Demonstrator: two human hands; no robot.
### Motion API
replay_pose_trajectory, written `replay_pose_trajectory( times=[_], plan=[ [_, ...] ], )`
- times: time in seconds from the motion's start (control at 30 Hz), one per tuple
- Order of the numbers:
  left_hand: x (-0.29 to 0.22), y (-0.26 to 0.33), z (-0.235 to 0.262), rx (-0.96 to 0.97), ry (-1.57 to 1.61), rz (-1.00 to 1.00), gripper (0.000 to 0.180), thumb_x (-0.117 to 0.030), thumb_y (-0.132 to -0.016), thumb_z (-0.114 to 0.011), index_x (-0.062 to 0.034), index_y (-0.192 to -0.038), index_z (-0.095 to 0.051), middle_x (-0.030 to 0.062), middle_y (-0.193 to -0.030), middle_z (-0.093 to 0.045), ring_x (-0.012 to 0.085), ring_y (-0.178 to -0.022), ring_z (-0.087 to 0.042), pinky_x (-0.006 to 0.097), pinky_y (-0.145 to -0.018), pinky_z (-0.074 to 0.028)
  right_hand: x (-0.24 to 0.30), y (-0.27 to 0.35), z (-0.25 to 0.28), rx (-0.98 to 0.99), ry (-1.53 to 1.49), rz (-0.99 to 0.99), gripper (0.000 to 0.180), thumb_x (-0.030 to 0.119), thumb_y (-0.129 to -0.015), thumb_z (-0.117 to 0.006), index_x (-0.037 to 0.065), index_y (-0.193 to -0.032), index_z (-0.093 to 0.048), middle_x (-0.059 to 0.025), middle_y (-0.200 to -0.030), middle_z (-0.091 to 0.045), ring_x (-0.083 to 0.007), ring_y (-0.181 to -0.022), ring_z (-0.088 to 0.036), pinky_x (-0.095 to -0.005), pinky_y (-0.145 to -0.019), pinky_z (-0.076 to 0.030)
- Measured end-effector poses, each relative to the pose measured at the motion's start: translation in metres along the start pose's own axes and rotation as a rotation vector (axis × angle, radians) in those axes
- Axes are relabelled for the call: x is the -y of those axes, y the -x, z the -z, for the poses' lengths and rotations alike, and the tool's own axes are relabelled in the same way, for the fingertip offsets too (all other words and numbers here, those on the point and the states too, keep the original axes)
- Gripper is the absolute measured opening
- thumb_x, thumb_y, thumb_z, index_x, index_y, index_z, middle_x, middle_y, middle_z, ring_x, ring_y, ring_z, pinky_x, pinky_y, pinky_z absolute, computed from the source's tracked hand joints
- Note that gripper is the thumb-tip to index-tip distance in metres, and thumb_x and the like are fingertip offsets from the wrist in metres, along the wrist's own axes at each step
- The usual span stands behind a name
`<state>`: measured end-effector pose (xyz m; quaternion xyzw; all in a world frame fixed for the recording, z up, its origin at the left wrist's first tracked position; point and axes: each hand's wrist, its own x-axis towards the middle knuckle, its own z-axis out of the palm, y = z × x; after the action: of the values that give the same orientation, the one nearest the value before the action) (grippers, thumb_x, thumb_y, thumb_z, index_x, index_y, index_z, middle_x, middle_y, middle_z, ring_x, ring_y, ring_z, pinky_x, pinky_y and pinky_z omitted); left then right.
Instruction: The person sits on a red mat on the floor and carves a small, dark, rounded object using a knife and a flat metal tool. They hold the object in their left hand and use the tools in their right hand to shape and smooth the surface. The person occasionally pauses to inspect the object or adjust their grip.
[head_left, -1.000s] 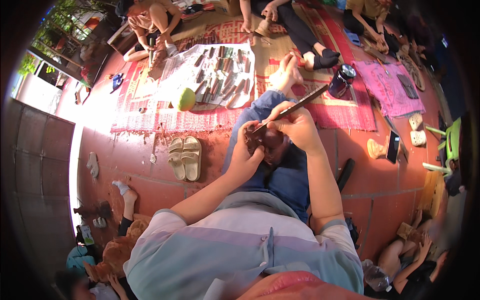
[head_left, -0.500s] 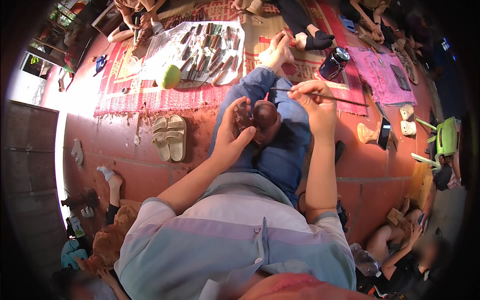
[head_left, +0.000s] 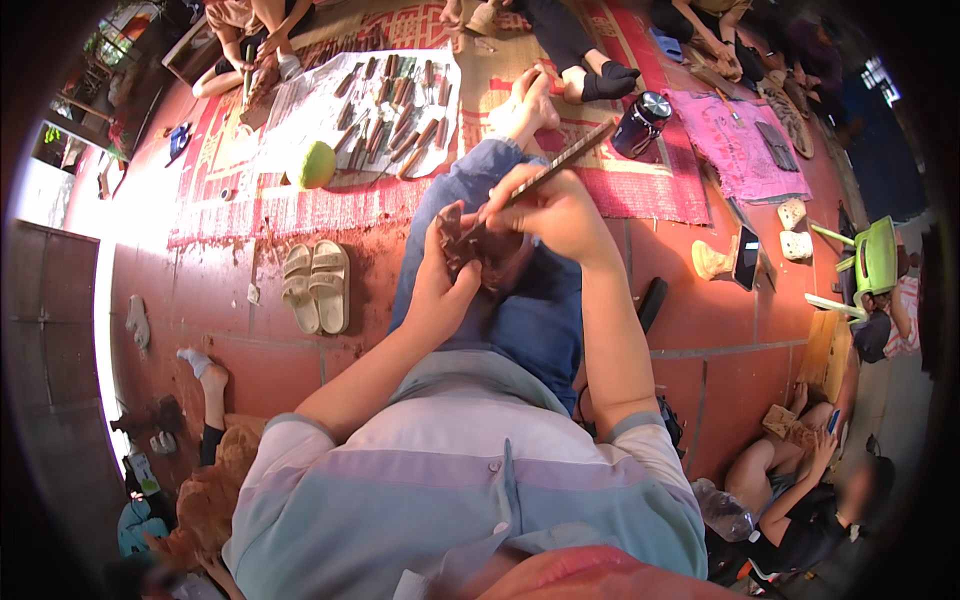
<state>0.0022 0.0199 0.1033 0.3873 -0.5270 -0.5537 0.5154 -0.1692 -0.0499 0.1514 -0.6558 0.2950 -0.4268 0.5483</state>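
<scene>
My left hand (head_left: pixel 440 290) is wrapped round a dark reddish-brown carved piece (head_left: pixel 466 248), which looks like wood, above my lap. My right hand (head_left: pixel 555 215) grips a long, thin, dark tool (head_left: pixel 572 155), flat like a file. One end of it points up and away to the right. The other end reaches down to the carved piece by my left fingers; whether it touches cannot be made out. The fingers hide part of the piece, and its lower side is in shadow over my jeans (head_left: pixel 545 320).
Ahead, several wood-handled tools (head_left: pixel 405 125) lie on a white sheet (head_left: pixel 290 120), with a green round fruit (head_left: pixel 317 165) beside it. A dark flask (head_left: pixel 640 125) stands on the red mat (head_left: pixel 640 195). Sandals (head_left: pixel 318 285) lie at left, a green chair (head_left: pixel 875 260) stands right. Other people sit around.
My right hand has moved left and down, bringing the tool from lying nearly level to a slant against or close over the carved piece. The view has shifted slightly to the right.
</scene>
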Motion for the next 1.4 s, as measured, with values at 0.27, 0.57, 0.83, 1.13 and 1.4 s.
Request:
replay_pose_trajectory(
  times=[0.27,0.57,0.83,1.13,1.4],
  plan=[
    [0.009,-0.002,-0.002,0.013,0.04,-0.045,0.061,0.009,-0.081,-0.039,-0.0046,-0.137,-0.019,0.0113,-0.125,-0.043,0.0202,-0.12,-0.042,0.033,-0.1,-0.035,0.01,0.004,0.001,0.111,0.01,0.018,0.009,0.002,-0.07,-0.073,0.004,-0.075,-0.066,-0.0024,-0.077,-0.066,-0.0114,-0.076,-0.062,-0.0282,-0.084,-0.045],
    [-0.009,-0.005,0.011,0.123,0.046,0.038,0.07,0.001,-0.08,-0.047,-0.0059,-0.141,-0.013,0.0156,-0.133,-0.034,0.0241,-0.12,-0.041,0.035,-0.097,-0.04,0.014,0.011,0.005,0.011,-0.117,0.117,0.01,-0.001,-0.074,-0.069,0.003,-0.08,-0.063,-0.0024,-0.074,-0.063,-0.0088,-0.074,-0.058,-0.0218,-0.066,-0.046],
    [-0.006,-0.004,0.009,0.091,-0.023,0.015,0.067,0.007,-0.079,-0.045,-0.0048,-0.138,-0.018,0.0136,-0.132,-0.036,0.0217,-0.121,-0.04,0.034,-0.097,-0.04,0.013,0.005,0.002,0.078,0.017,0.147,0.01,-0.003,-0.076,-0.067,0.001,-0.082,-0.06,-0.0038,-0.08,-0.062,-0.0109,-0.078,-0.06,-0.0249,-0.072,-0.049],
    [-0.009,-0.003,-0.001,0.059,0.023,0.051,0.061,0.008,-0.08,-0.041,-0.0054,-0.136,-0.018,0.0132,-0.129,-0.036,0.0209,-0.119,-0.041,0.034,-0.098,-0.037,0.03,-0.001,-0.003,0.081,0.248,0.133,0.01,-0.002,-0.069,-0.069,0.002,-0.077,-0.065,-0.0028,-0.075,-0.065,-0.0101,-0.071,-0.06,-0.0249,-0.068,-0.047],
    [-0.015,-0.001,-0.003,0.057,-0.041,0.047,0.062,0.009,-0.079,-0.039,-0.0047,-0.135,-0.017,0.0145,-0.126,-0.037,0.0216,-0.12,-0.038,0.031,-0.097,-0.038,0.046,-0.002,-0.009,0.064,0.461,0.218,0.01,0.002,-0.068,-0.067,0.003,-0.078,-0.065,-0.0064,-0.072,-0.064,-0.0161,-0.066,-0.061,-0.0262,-0.064,-0.047]
  ],
)
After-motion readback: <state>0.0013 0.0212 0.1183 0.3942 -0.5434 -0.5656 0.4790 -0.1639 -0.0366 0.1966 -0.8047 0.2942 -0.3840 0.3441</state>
